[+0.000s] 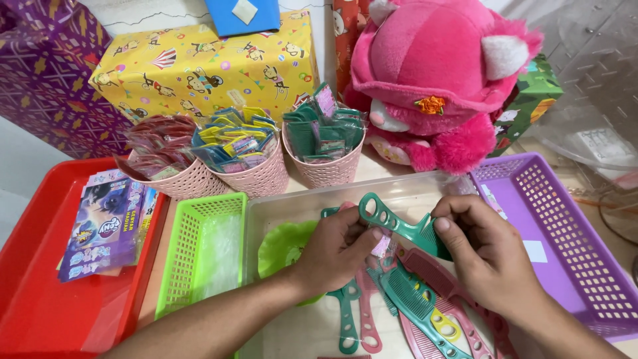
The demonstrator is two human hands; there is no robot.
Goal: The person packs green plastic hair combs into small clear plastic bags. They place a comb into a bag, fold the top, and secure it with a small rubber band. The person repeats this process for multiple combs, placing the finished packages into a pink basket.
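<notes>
Two hands meet over a clear plastic tray and share one teal comb. The left hand pinches the comb near its handle, fingers curled narrow around it, and something small and pink shows under the thumb, though I cannot tell what it is. The right hand closes its fingertips on the toothed end, so the comb hangs just above the tray, slightly tilted.

Below lie more combs, pink and teal, overlapping one another in a loose heap, and a green bowl-shaped piece sits beside them in the same tray. A green basket with a clear bag in it stands to the left, a purple basket to the right, and a red tray holds colourful packets. Behind stand three pink cups stuffed with small sachets, a pink plush toy and a wrapped yellow box.

The risk, as I judge it, is the grip: both hands hold by fingertips only, so a slip would drop the comb into the heap, where its teeth could snag the others. The small pink piece could also fall and get lost among them.
</notes>
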